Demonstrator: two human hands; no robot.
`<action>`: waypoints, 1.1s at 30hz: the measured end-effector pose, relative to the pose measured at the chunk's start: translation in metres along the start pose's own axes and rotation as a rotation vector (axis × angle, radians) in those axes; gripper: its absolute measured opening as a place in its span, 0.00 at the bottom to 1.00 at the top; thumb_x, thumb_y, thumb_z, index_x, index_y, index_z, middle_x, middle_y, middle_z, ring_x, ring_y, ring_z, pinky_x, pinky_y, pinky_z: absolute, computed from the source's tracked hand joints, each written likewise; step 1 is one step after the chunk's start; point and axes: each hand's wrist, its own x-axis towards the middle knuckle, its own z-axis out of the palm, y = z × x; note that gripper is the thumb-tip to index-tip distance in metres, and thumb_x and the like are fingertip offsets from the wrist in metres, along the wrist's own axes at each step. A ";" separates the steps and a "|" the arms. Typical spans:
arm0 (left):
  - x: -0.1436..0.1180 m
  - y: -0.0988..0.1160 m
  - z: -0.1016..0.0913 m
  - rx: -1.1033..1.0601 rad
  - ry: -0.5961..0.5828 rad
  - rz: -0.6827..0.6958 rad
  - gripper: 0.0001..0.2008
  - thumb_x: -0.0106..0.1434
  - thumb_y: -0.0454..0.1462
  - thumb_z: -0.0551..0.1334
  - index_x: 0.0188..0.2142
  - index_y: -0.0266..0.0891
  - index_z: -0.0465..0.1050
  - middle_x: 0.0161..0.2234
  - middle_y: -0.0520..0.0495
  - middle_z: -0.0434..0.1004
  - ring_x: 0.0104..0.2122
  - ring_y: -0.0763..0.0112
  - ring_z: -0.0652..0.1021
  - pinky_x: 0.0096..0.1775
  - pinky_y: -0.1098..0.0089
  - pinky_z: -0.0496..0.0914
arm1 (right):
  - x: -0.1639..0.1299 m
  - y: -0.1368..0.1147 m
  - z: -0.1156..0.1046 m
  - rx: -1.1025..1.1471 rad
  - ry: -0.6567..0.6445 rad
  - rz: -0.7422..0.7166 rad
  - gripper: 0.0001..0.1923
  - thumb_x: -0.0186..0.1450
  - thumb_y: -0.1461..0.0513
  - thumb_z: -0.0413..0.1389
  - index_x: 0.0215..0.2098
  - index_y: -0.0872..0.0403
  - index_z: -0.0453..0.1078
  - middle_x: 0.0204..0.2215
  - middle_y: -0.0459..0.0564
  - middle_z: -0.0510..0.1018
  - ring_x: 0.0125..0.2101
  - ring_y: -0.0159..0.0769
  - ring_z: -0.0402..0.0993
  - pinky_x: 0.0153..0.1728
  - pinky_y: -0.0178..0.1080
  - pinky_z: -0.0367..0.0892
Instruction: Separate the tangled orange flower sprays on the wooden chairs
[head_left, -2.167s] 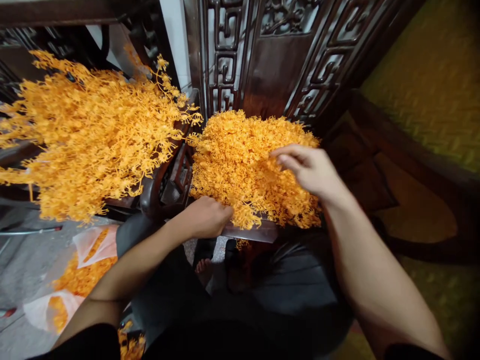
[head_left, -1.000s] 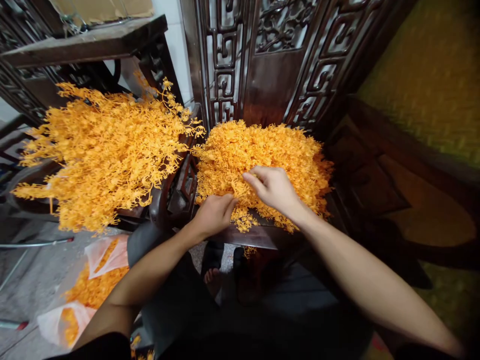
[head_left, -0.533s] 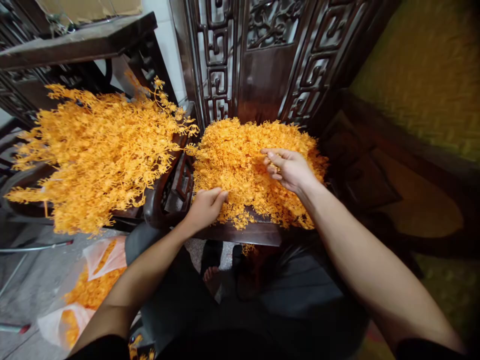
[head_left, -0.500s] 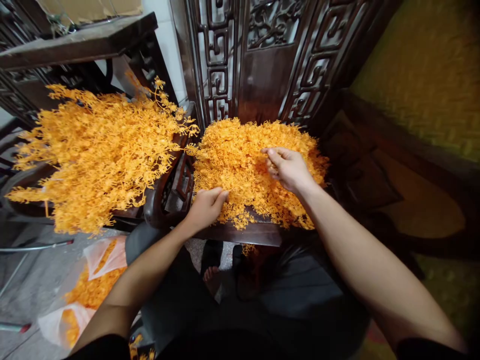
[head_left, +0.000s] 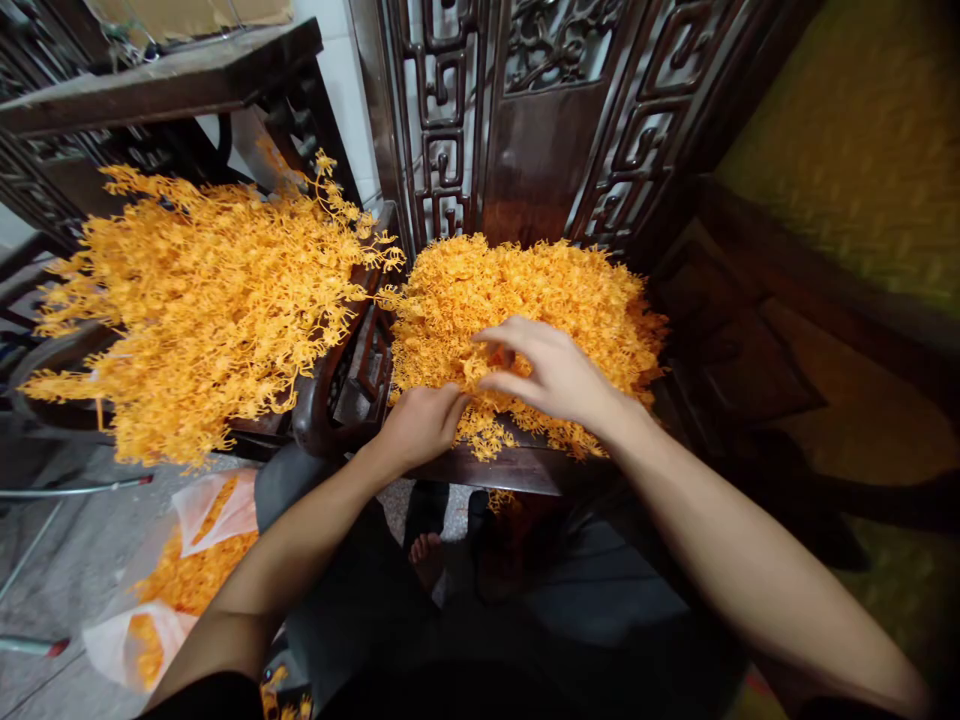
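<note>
- Item: heap of orange sprigs (head_left: pixel 525 290), small branching plastic-looking pieces, lying piled on seat of dark wooden chair (head_left: pixel 510 468), against the carved back panel (head_left: pixel 540 130).
- L hand (head_left: pixel 420 425): resting at heap's near-left edge, fingers curling round a few sprigs; grip looking closed, though what's inside is mostly hidden by the knuckles.
- R hand (head_left: pixel 555 375): hovering over heap's front, thumb and forefinger pinching a sprig tip, other fingers spreading loose.
- Handling, judged: pieces seeming v. light, thin, springy; branches hooking into each other, so one lifted is prob. dragging neighbours along. Best taken by the stem w/ a fingertip pinch, other hand pinning the heap. Tips likely snapping if yanked.
- Second lot: longer orange branches (head_left: pixel 195 300) spreading over neighbouring chair to the left, well apart from both hands.
- Floor, lower left: clear bags (head_left: pixel 202 510) holding more orange bits.
- Hard to make out: single sprigs blurring into the mass; chair seat mostly covered; bags' contents unclear; person's lap dark, detail lost.
</note>
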 end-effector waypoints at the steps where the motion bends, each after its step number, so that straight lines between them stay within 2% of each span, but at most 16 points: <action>1: 0.000 0.000 0.001 0.024 -0.015 0.009 0.16 0.75 0.41 0.49 0.34 0.39 0.70 0.24 0.49 0.73 0.24 0.68 0.74 0.30 0.69 0.61 | 0.000 -0.005 0.000 0.036 -0.081 -0.039 0.24 0.70 0.51 0.58 0.61 0.49 0.71 0.46 0.54 0.78 0.44 0.44 0.74 0.47 0.47 0.70; 3: -0.001 0.001 0.001 0.065 -0.041 0.018 0.15 0.74 0.39 0.50 0.35 0.38 0.71 0.25 0.47 0.75 0.25 0.66 0.75 0.30 0.69 0.64 | 0.000 -0.010 0.003 0.084 -0.184 -0.082 0.22 0.71 0.54 0.58 0.62 0.47 0.71 0.47 0.53 0.78 0.46 0.43 0.74 0.49 0.46 0.70; 8: -0.003 0.003 0.001 0.118 -0.074 0.030 0.17 0.75 0.40 0.50 0.36 0.37 0.73 0.27 0.45 0.78 0.26 0.65 0.78 0.32 0.69 0.69 | -0.002 -0.013 0.004 0.146 -0.267 -0.032 0.19 0.70 0.58 0.60 0.58 0.46 0.75 0.46 0.53 0.79 0.45 0.42 0.77 0.50 0.45 0.72; 12: -0.002 0.007 0.003 0.131 -0.094 0.019 0.16 0.75 0.40 0.50 0.38 0.36 0.74 0.30 0.42 0.81 0.28 0.63 0.80 0.33 0.67 0.70 | -0.004 -0.014 0.003 0.137 -0.302 -0.042 0.17 0.70 0.62 0.57 0.56 0.47 0.77 0.47 0.53 0.80 0.44 0.40 0.78 0.47 0.43 0.72; 16: -0.002 0.010 0.003 0.083 -0.076 0.010 0.17 0.75 0.41 0.50 0.37 0.36 0.74 0.26 0.45 0.78 0.25 0.66 0.77 0.30 0.69 0.65 | -0.004 -0.008 0.003 0.254 -0.249 -0.039 0.13 0.69 0.65 0.56 0.46 0.49 0.82 0.38 0.51 0.82 0.37 0.36 0.78 0.42 0.40 0.72; 18: -0.002 0.010 0.002 0.025 -0.055 0.017 0.18 0.75 0.41 0.50 0.33 0.37 0.73 0.23 0.48 0.74 0.23 0.69 0.74 0.29 0.69 0.62 | -0.004 -0.003 0.003 0.380 -0.190 0.054 0.10 0.66 0.65 0.58 0.38 0.50 0.83 0.35 0.49 0.83 0.35 0.35 0.79 0.40 0.40 0.73; 20: -0.001 0.010 -0.002 -0.057 -0.038 0.019 0.20 0.75 0.42 0.50 0.29 0.38 0.70 0.20 0.51 0.69 0.21 0.72 0.70 0.28 0.70 0.59 | -0.003 0.004 0.003 0.506 -0.139 0.233 0.07 0.62 0.66 0.62 0.33 0.51 0.83 0.31 0.49 0.83 0.32 0.35 0.79 0.37 0.39 0.73; 22: 0.002 0.009 -0.007 -0.141 -0.034 0.011 0.21 0.75 0.43 0.51 0.25 0.39 0.67 0.18 0.53 0.65 0.20 0.74 0.67 0.28 0.70 0.58 | -0.003 0.008 0.004 0.592 -0.101 0.430 0.04 0.58 0.66 0.65 0.30 0.52 0.83 0.29 0.49 0.83 0.30 0.36 0.79 0.33 0.39 0.73; 24: 0.005 0.009 -0.013 -0.209 -0.040 -0.003 0.22 0.74 0.43 0.51 0.23 0.39 0.64 0.17 0.55 0.62 0.19 0.75 0.64 0.28 0.69 0.57 | -0.002 0.010 0.004 0.624 -0.074 0.552 0.05 0.55 0.66 0.66 0.30 0.52 0.83 0.27 0.49 0.83 0.28 0.36 0.79 0.32 0.39 0.74; 27: 0.009 0.010 -0.019 -0.276 -0.043 -0.028 0.23 0.74 0.44 0.51 0.22 0.39 0.62 0.17 0.55 0.60 0.19 0.75 0.64 0.28 0.70 0.57 | 0.000 0.009 0.003 0.593 -0.038 0.594 0.06 0.53 0.65 0.67 0.30 0.52 0.84 0.26 0.49 0.83 0.27 0.37 0.79 0.30 0.39 0.73; 33: 0.012 0.012 -0.021 -0.314 -0.034 -0.027 0.24 0.74 0.45 0.50 0.23 0.39 0.65 0.19 0.54 0.63 0.22 0.75 0.66 0.29 0.70 0.60 | 0.003 0.003 0.004 0.526 -0.006 0.563 0.05 0.53 0.62 0.67 0.30 0.51 0.83 0.24 0.48 0.83 0.24 0.37 0.78 0.28 0.40 0.74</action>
